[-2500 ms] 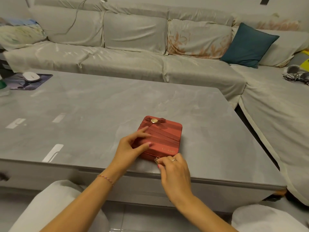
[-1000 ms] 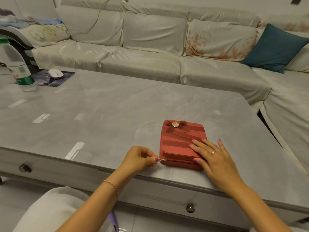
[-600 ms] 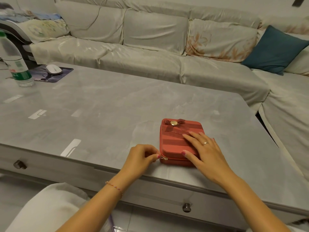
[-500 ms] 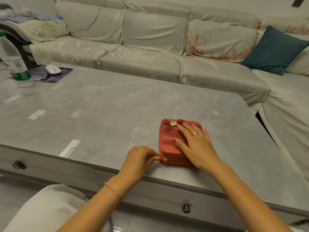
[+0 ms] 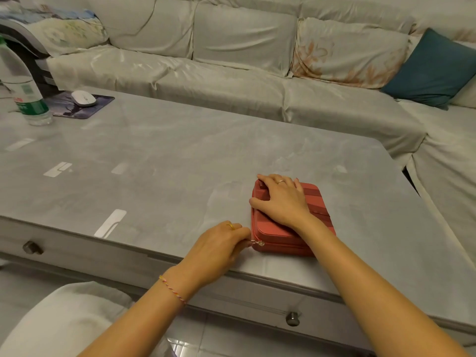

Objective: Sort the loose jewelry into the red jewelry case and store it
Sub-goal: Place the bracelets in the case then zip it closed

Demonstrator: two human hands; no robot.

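Both hands busy: right hand (image 5: pixel 282 199) presses flat on the red case (image 5: pixel 318 210), left hand (image 5: pixel 219 247) seemingly pinching the zipper pull (image 5: pixel 258 243); next, run it round.

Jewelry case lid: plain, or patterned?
Patterned: the jewelry case lid has diagonal bands of lighter and darker red, seen in the head view beside the right hand.

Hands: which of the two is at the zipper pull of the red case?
The left hand, fingers pinching the zipper pull at the red case's near-left corner; the right hand lies on its lid.
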